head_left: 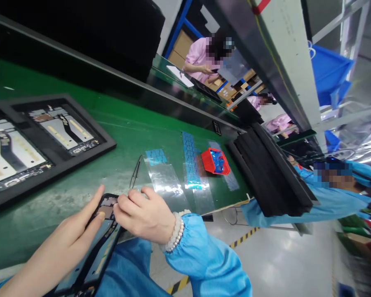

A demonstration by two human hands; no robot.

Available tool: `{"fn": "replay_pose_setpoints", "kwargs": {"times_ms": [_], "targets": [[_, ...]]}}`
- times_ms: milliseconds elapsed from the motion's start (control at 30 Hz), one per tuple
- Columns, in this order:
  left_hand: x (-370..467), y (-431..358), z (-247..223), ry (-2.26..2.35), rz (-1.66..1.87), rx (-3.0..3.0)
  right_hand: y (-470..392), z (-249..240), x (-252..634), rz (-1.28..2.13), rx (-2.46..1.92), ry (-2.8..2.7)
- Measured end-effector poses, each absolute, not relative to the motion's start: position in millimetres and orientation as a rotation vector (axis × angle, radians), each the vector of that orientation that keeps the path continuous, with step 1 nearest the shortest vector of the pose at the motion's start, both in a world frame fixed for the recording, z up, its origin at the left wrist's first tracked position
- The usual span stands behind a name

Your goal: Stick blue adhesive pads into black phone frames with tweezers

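An opened phone-like device (103, 243) leans at the table's front edge, its circuit board, black ribbon cable and pale battery area showing. My left hand (83, 222) grips its upper end, with the thumb over the board and the fingers along the side. At the upper right corner, my right hand (145, 212) has its fingers closed in a pinch; whatever lies between the fingertips is hidden. A pair of tweezers (136, 171) shows just beyond the right knuckles, and I cannot tell whether the hand touches it.
At left lies a black foam tray (106, 144) with similar opened devices. Blue sticker sheets (190, 159) and a red bin (207, 161) of blue pieces are right of the tweezers. Black stacked trays (266, 173) stand farther right, beside a person in blue (315, 210). Other people work behind.
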State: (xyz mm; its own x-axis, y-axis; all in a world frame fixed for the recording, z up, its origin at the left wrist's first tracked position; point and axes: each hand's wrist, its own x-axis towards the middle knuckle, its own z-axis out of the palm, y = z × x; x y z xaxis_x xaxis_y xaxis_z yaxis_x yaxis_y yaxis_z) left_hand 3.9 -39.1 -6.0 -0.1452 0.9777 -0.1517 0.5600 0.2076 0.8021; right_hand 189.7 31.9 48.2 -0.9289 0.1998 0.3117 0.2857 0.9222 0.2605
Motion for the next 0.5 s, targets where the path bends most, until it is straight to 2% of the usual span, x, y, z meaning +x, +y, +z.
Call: {"fn": "replay_pose_setpoints", "kwargs": {"times_ms": [167, 500], "targets": [[3.6, -42.0, -8.9, 1.718, 0.723, 1.352, 34.4, 54.2, 182.7, -0.45, -0.151, -2.751], [-0.6, -43.5, -13.1, 1.724, 0.675, 1.32, 33.3, 50.2, 187.1, -0.471, -0.133, -2.752]]}}
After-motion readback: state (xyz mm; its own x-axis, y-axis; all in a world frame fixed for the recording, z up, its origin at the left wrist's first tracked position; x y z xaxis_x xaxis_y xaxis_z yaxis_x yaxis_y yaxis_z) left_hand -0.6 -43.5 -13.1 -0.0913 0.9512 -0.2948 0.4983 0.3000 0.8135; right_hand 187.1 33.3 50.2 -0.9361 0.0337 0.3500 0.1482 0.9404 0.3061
